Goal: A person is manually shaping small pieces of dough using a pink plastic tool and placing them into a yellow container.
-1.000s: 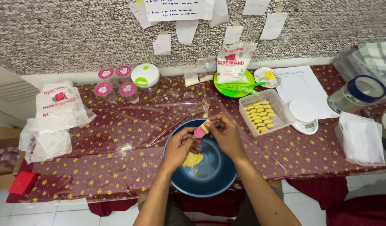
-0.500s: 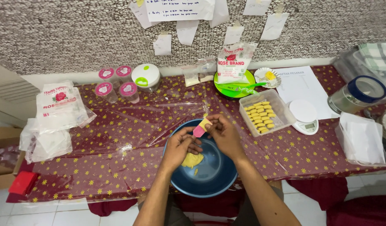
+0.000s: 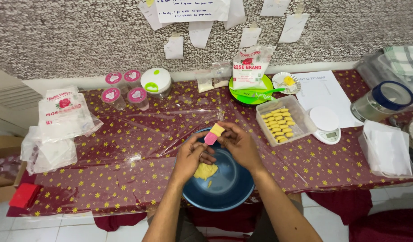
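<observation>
Two bare forearms and hands, seen from above.

No sleeves are seen on either arm: both forearms are uncovered from the lower edge of the picture up to the wrists. No watch, bracelet or ring is made out on the left hand (image 3: 191,157) or the right hand (image 3: 240,144), and no gloves are worn. Short fingernails are shown on the fingers. Dark clothing is glimpsed between the arms at the bottom edge; its kind cannot be told.

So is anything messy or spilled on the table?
A little. There is a pale powdery smudge on the clear plastic sheet, left of the blue bowl, and the sheet lies wrinkled. The empty bags at the left edge are crumpled.
</observation>
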